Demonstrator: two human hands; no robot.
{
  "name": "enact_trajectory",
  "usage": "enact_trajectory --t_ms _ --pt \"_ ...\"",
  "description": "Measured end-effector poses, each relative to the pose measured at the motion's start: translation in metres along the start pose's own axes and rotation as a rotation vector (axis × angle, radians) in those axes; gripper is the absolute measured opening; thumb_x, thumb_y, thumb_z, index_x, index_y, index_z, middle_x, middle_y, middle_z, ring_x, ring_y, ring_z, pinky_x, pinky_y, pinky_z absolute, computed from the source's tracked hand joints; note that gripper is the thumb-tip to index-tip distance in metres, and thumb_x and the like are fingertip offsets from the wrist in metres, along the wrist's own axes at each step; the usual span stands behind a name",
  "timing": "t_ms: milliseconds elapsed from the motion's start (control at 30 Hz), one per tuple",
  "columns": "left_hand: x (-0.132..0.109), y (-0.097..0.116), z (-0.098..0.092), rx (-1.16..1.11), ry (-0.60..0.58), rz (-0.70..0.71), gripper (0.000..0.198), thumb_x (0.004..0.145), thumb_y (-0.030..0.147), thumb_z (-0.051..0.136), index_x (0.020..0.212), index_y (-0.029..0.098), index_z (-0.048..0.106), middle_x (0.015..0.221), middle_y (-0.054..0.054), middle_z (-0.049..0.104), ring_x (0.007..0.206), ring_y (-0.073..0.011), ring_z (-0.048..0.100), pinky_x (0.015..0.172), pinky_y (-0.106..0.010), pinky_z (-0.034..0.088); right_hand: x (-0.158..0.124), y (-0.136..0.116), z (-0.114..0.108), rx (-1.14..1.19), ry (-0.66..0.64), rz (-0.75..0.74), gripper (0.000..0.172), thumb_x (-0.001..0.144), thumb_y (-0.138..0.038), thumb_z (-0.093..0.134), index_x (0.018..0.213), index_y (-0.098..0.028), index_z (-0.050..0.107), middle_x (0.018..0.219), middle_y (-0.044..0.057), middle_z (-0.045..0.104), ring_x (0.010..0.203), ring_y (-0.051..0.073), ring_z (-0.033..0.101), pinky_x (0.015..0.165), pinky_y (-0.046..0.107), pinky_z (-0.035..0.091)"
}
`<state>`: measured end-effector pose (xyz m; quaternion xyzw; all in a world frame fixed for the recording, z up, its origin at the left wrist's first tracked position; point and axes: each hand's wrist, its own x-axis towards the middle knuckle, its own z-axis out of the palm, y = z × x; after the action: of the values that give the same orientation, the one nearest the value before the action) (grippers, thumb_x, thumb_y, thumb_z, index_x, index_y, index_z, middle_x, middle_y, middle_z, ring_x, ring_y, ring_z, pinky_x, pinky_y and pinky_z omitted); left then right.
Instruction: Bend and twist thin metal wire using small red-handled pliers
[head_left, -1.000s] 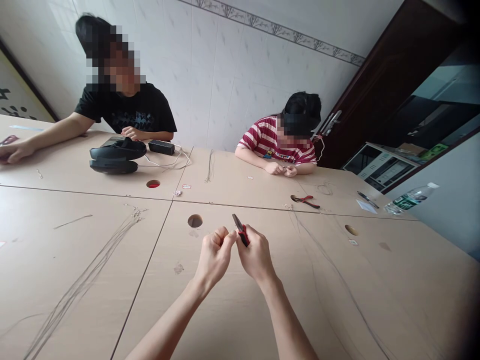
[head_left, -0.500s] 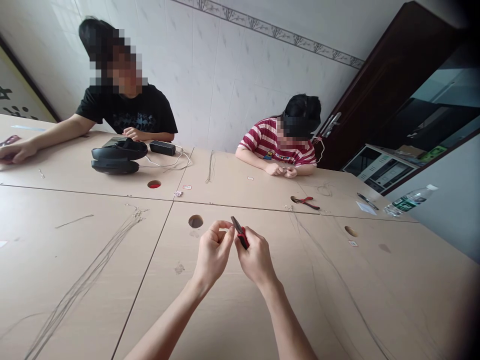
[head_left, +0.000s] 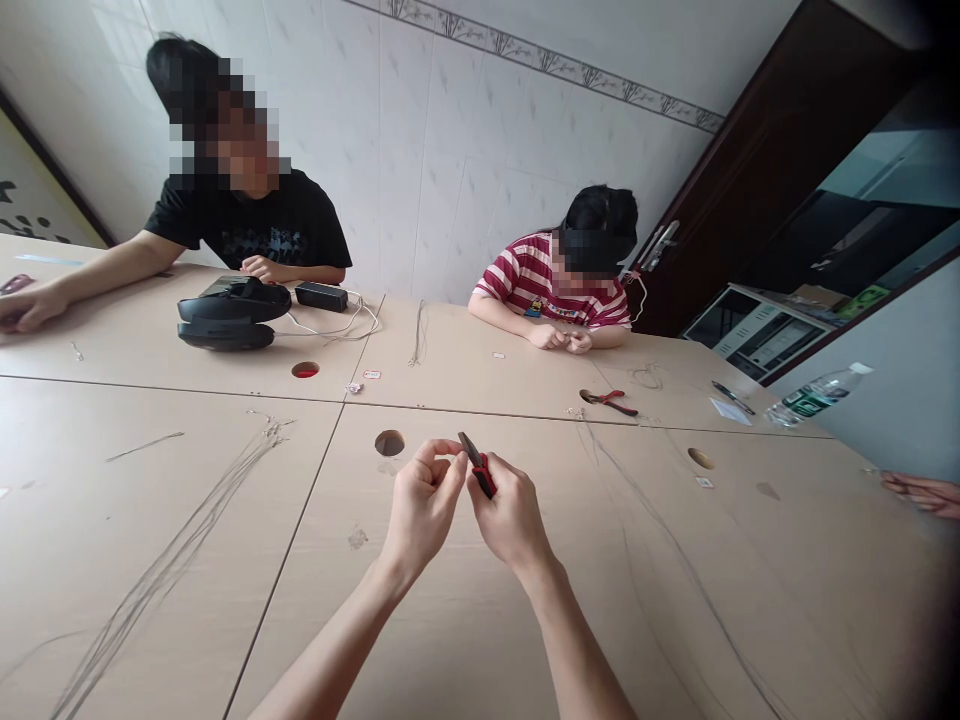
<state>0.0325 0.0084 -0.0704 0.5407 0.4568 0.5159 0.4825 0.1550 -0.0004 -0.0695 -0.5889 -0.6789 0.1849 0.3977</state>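
In the head view my right hand [head_left: 510,505] is wrapped round the handles of small red-and-black pliers [head_left: 482,475], their dark jaws pointing up and to the left. Close beside the jaws, my left hand [head_left: 424,500] is closed in a pinch of thumb and forefinger. Whatever sits between those fingertips is too small to make out. Both hands are held over the table [head_left: 442,620], near its middle. Left of them lies a bundle of thin grey cords [head_left: 187,530]; more thin cords [head_left: 675,545] stretch along the table on the right.
Second pliers [head_left: 609,402] lie beyond my hands, near a table hole. Two people sit across: one in a black shirt [head_left: 259,225] by a black device [head_left: 229,325], one in a striped shirt [head_left: 517,275]. A water bottle [head_left: 817,397] stands tilted-looking at right, near another person's hand [head_left: 926,492].
Another person's hand has come into view at the right edge. My hands and the pliers hold almost the same pose; the whole view has shifted slightly.
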Motion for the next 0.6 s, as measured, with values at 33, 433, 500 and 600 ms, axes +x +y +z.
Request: enact_trajectory --t_ms 33,433,500,600 --pt "0.0 0.0 0.0 -0.001 0.003 0.005 0.028 0.091 0.046 0.053 0.087 0.019 0.057 0.049 0.01 0.029 0.046 -0.0076 0.017 0.043 -0.019 0.016 0.0 0.0 0.0 -0.001 0.003 -0.002 0.016 0.087 -0.022 0.044 0.071 -0.021 0.046 0.061 -0.003 0.046 0.054 0.014 0.04 0.053 0.025 0.031" --pt "0.002 0.005 0.0 -0.091 0.024 0.011 0.027 0.088 0.045 0.059 0.082 0.018 0.059 0.05 0.007 0.043 0.044 -0.0073 0.026 0.043 -0.02 0.022 0.0 -0.004 -0.006 0.243 -0.024 0.068 0.012 0.089 -0.03 0.053 0.084 -0.019 0.056 0.071 0.0 0.056 0.063 0.015 0.05 0.062 0.026 0.04" --pt "0.001 0.007 0.0 -0.116 0.015 0.01 0.027 0.087 0.043 0.06 0.082 0.017 0.059 0.051 0.005 0.049 0.045 -0.0075 0.031 0.045 -0.02 0.025 0.0 -0.008 -0.008 0.364 -0.048 0.116 0.014 0.089 -0.032 0.054 0.092 -0.018 0.058 0.07 -0.001 0.056 0.061 0.014 0.05 0.062 0.026 0.041" --pt "-0.001 0.009 0.001 -0.152 -0.014 0.027 0.026 0.088 0.042 0.061 0.082 0.017 0.06 0.057 0.002 0.057 0.052 -0.0093 0.043 0.051 -0.02 0.032 -0.002 -0.01 -0.009 0.493 -0.065 0.132 0.015 0.089 -0.033 0.056 0.092 -0.018 0.058 0.071 -0.002 0.054 0.062 0.013 0.048 0.062 0.025 0.041"
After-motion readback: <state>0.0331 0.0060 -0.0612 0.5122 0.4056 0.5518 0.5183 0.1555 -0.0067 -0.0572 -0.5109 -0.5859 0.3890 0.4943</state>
